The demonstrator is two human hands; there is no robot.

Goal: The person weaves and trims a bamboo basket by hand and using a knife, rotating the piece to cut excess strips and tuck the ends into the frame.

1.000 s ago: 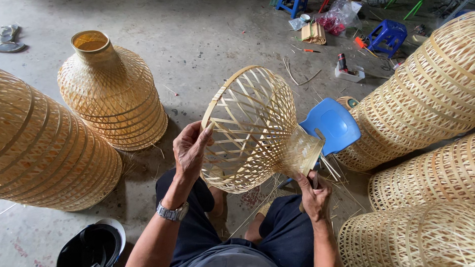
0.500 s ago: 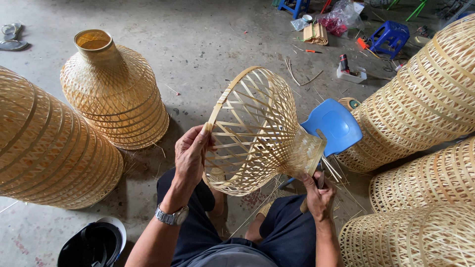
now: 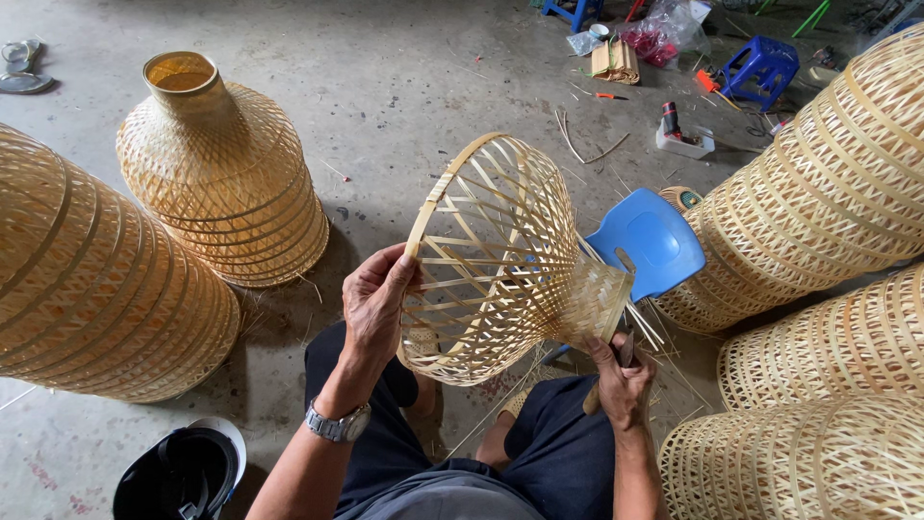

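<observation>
I hold a half-woven bamboo lampshade (image 3: 500, 260) tipped on its side over my lap, its wide open rim facing left. My left hand (image 3: 375, 303) grips the rim at its lower left, a watch on the wrist. My right hand (image 3: 621, 380) is closed on a small tool with a wooden handle (image 3: 604, 377), held just under the narrow woven neck (image 3: 597, 303), where loose bamboo strips stick out. The tool's tip is hidden behind the strips.
Finished woven bamboo shades stand around me: a bottle-shaped one (image 3: 221, 169), a large one at left (image 3: 87, 279), several at right (image 3: 828, 202). A blue plastic stool (image 3: 650, 241) sits behind the neck. A black helmet (image 3: 178, 472) lies lower left. Tools and clutter (image 3: 674, 125) lie beyond.
The lampshade has turned a little in my hands and its rim is tipped more upright. My right hand stays under the neck with the tool.
</observation>
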